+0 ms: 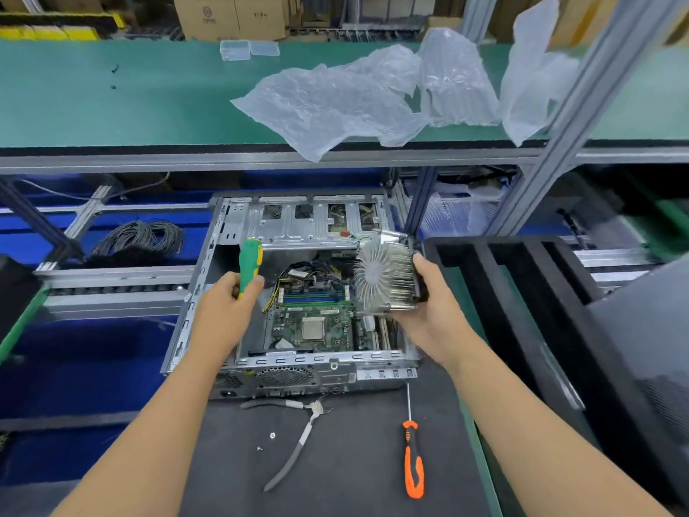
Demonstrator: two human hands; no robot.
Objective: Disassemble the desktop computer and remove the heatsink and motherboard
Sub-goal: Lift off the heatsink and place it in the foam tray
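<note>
An open desktop case (208, 292) lies flat on the dark mat. Inside it, the green motherboard (317, 326) shows a bare silver CPU (312, 328) and blue memory slots. My right hand (432, 311) grips a round finned aluminium heatsink (384, 278), lifted off the board and tilted above the case's right side. My left hand (227, 307) holds a green and yellow screwdriver (249, 264) upright by its handle over the case's left part.
Pliers (298, 438), an orange screwdriver (413, 460) and two loose screws (272, 435) lie on the mat in front of the case. A black foam tray (522, 311) stands to the right. Crumpled plastic bags (335, 102) lie on the green shelf above. Coiled cables (141, 236) sit at the left.
</note>
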